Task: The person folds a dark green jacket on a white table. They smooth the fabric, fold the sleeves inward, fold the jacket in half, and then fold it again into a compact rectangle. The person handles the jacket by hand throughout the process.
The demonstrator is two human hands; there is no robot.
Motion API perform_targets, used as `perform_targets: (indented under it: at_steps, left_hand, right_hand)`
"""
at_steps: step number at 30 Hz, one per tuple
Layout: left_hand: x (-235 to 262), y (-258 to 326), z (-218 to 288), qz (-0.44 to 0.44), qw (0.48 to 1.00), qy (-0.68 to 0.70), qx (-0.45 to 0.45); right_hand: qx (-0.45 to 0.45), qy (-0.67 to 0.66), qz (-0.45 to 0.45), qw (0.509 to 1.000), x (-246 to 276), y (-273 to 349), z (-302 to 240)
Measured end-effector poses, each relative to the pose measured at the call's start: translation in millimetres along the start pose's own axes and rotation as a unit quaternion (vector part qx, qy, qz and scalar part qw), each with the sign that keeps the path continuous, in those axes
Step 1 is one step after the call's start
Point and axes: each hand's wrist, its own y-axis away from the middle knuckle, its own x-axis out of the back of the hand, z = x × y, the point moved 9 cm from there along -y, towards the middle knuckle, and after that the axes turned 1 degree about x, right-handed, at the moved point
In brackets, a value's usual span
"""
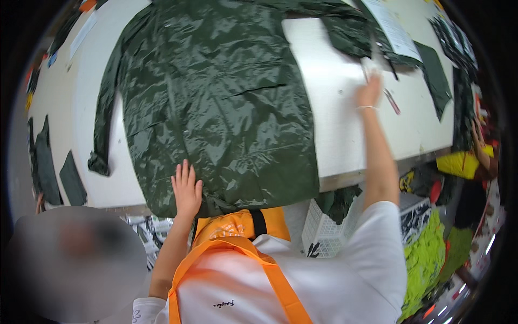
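Note:
A shiny dark green coat [226,124] lies spread on the white table, its lower hem reaching the near edge. My left hand [187,189] rests flat on the coat near the hem, fingers stretched out. Over the white tabletop to the right, my right hand [370,90] reaches forward, just below the bunched right sleeve [350,40]. Motion smears its fingers, and a pale blur at their tips cannot be made out. Beside that hand lies a small reddish tool [392,102], with a thin black object [389,67] farther back.
Printed sheets [393,27] lie on green fabric at the far right. Cut green pieces [73,178] are at the left. Below the table stand a white plastic crate [324,229] and a lime-green cloth heap [423,259]. A person in a grey cap [81,264] is at lower left.

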Motion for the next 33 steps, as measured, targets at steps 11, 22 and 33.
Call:
perform_targets:
  at_steps: [11, 22, 33]
  left_hand:
    - [-4, 12, 13, -0.06, 0.995, 0.067, -0.032]
    - [82, 11, -195, 0.235, 0.94, 0.157, 0.19]
    - [56, -26, -235, 0.143, 0.936, 0.313, 0.08]
  right_hand:
    - [-0.252, 0.228, -0.042, 0.94, 23, -5, 369]
    - [-0.245, -0.466, -0.342, 0.778, -46, 193, -263]
    - [-0.087, -0.408, -0.429, 0.801, -55, 371, -518]
